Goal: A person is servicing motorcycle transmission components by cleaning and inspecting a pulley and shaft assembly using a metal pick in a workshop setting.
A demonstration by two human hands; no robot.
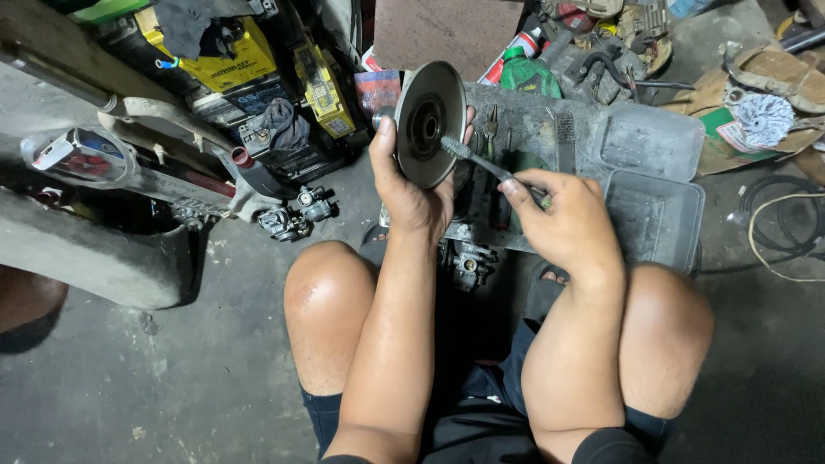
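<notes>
Your left hand (412, 193) gripped a grey metal disc (428, 122) on edge, held above the floor (215, 344) over the tray's (653, 215) left end. Your right hand's (563, 219) fingers pinched a small brush (481, 161), bristles touching the disc face.

This is a small repair workshop, probably for motorcycles. A stained concrete floor (172, 378) carries carburettors (296, 215), yellow batteries (223, 60), a chromed exhaust pipe (86, 159), grimy plastic trays (653, 142), a spray can (516, 51), a wire brush (565, 137) and oily rags (765, 116).
</notes>
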